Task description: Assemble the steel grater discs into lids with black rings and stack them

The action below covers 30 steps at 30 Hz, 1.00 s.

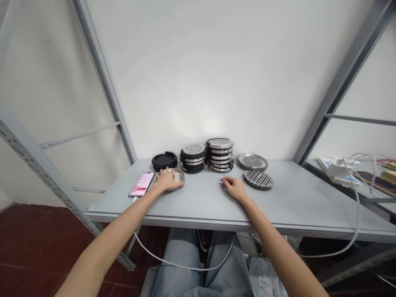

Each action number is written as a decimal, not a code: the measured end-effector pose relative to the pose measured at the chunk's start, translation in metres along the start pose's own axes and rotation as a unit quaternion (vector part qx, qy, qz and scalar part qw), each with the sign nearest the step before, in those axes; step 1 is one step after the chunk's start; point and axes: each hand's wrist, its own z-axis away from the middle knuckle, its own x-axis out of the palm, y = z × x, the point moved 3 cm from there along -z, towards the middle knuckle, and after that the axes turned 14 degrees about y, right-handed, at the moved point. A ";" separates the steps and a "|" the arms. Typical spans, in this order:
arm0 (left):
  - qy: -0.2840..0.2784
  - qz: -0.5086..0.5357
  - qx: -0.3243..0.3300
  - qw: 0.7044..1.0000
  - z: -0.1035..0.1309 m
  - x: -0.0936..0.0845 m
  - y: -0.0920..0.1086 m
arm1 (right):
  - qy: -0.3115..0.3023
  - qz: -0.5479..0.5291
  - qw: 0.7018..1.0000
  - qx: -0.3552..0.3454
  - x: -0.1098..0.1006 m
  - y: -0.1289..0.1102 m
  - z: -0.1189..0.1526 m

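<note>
My left hand spans a round shallow metal dish, fingers at its left rim and thumb at its right. The dish lies on the grey table and the hand hides part of it. My right hand rests on the tabletop with its fingers curled in, and I see nothing in it. Nearest to it is a low stack of slotted metal discs. Behind that lie round metal rims with perforated plates.
Two stacks of black rings and perforated metal discs stand at the back. Black round trays sit left of them. A phone with a white cable lies left. Metal shelf posts frame the table.
</note>
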 end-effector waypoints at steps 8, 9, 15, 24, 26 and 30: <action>-0.023 0.001 0.008 1.000 0.006 0.005 -0.001 | 0.000 0.003 1.000 -0.001 0.000 0.000 0.000; -0.025 0.001 0.008 1.000 0.006 0.004 -0.001 | 0.000 0.002 1.000 0.000 -0.001 0.000 0.000; -0.022 0.001 0.000 1.000 0.007 0.007 -0.002 | 0.002 -0.007 1.000 0.006 0.001 0.001 -0.001; -0.022 -0.025 0.037 0.999 0.008 0.006 0.002 | 0.005 -0.004 1.000 -0.001 0.001 0.004 -0.001; -0.011 -0.015 0.057 0.998 0.006 0.000 0.008 | 0.005 -0.006 1.000 0.004 0.001 0.004 -0.002; 0.096 0.064 0.179 0.977 0.015 -0.008 0.038 | 0.002 -0.005 1.000 0.011 0.001 0.006 -0.003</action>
